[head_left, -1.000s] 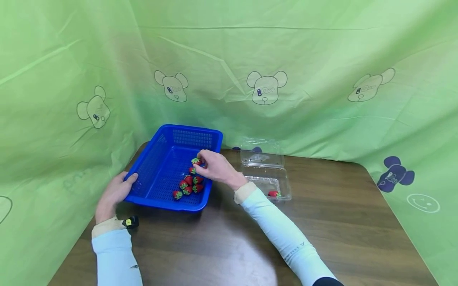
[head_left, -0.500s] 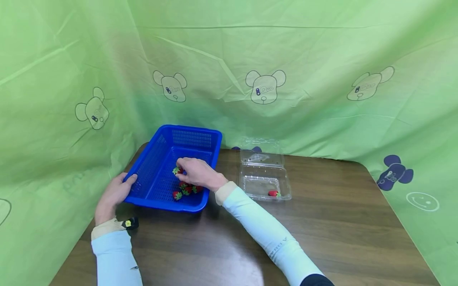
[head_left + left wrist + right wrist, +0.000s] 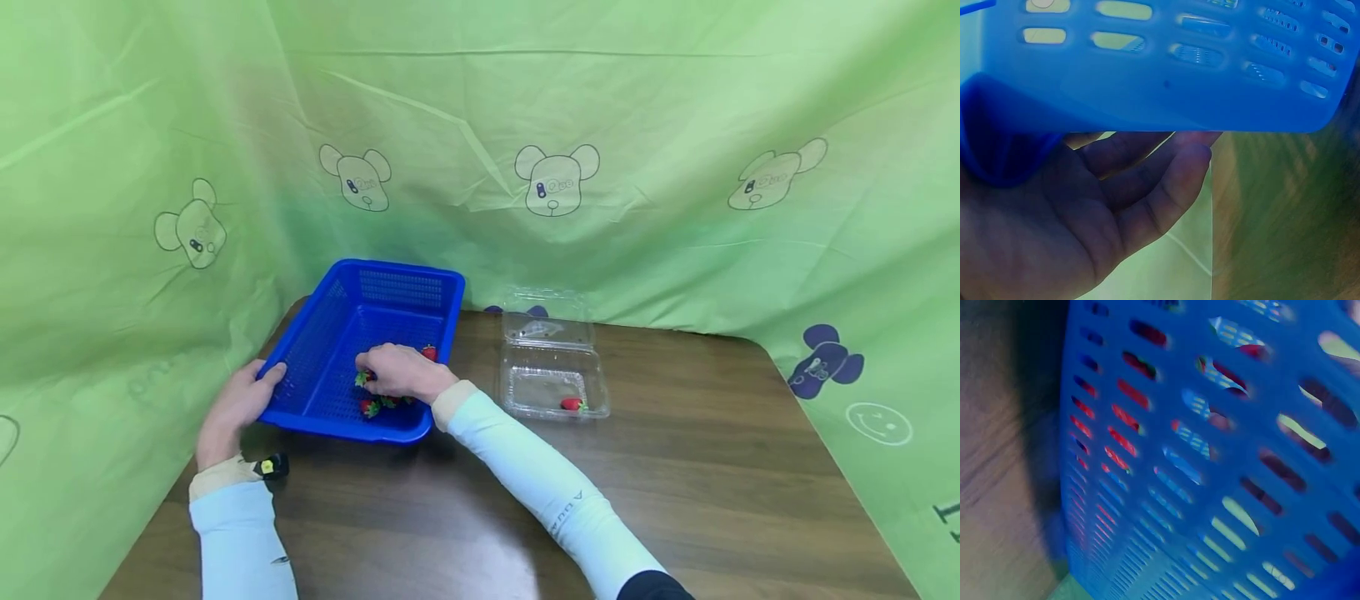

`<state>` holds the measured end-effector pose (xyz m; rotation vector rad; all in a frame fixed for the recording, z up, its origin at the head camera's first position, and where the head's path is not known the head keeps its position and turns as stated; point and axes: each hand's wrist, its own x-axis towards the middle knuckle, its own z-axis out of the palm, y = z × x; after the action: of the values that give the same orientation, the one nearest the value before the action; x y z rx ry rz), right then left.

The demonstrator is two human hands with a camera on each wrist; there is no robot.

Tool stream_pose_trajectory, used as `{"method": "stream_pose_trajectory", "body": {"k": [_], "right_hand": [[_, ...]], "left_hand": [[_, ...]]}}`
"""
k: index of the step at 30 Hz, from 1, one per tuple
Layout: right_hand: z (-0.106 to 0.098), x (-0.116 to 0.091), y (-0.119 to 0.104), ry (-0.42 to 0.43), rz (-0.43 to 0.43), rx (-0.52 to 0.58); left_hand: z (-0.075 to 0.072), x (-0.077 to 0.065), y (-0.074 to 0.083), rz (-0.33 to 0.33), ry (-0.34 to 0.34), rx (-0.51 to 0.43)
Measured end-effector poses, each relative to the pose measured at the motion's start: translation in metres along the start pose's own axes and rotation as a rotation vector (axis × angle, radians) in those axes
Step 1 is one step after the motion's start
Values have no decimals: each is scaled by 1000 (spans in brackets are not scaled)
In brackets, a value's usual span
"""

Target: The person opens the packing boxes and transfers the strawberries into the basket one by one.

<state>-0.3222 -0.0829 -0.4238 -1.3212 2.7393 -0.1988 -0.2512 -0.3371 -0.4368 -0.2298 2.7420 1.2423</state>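
Note:
In the head view, my left hand (image 3: 238, 408) grips the near-left rim of a blue slotted plastic basket (image 3: 318, 333), thumb over the edge. The left wrist view shows its fingers (image 3: 1172, 187) curled beneath the basket. My right hand (image 3: 401, 370) reaches down inside and pinches a strawberry (image 3: 363, 378), leafy end outward. Close by on the basket floor lie another strawberry (image 3: 370, 407) and several more partly covered by the hand. One strawberry (image 3: 429, 352) sits against the right wall. Through the slots in the right wrist view, red strawberries (image 3: 1124, 440) show; the right fingertips are mostly hidden.
Right of the basket, a clear hinged plastic box (image 3: 517, 408) stands with its lid (image 3: 547, 321) raised. A single strawberry (image 3: 573, 404) lies in its near-right corner. Green printed cloth (image 3: 465, 167) hangs behind and beside the wooden table (image 3: 675, 467).
Inside the basket, my right hand has moved left and nearer, with a strawberry at its fingertips. A strawberry now shows by the right wall. My left hand keeps its grip.

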Motion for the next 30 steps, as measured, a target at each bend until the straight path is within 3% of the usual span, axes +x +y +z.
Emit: {"method": "stream_pose_trajectory", "body": {"k": [13, 17, 20, 30], "right_hand": [[2, 2, -4, -107, 61, 53], [3, 0, -4, -105, 73, 60], [3, -1, -5, -66, 52, 51], [-11, -11, -5, 191, -52, -1]], "left_hand": [[-5, -4, 6, -1, -16, 17], [-3, -4, 4, -1, -16, 18], [-2, -6, 4, 4, -8, 24], [-2, -9, 4, 3, -5, 25]]}}
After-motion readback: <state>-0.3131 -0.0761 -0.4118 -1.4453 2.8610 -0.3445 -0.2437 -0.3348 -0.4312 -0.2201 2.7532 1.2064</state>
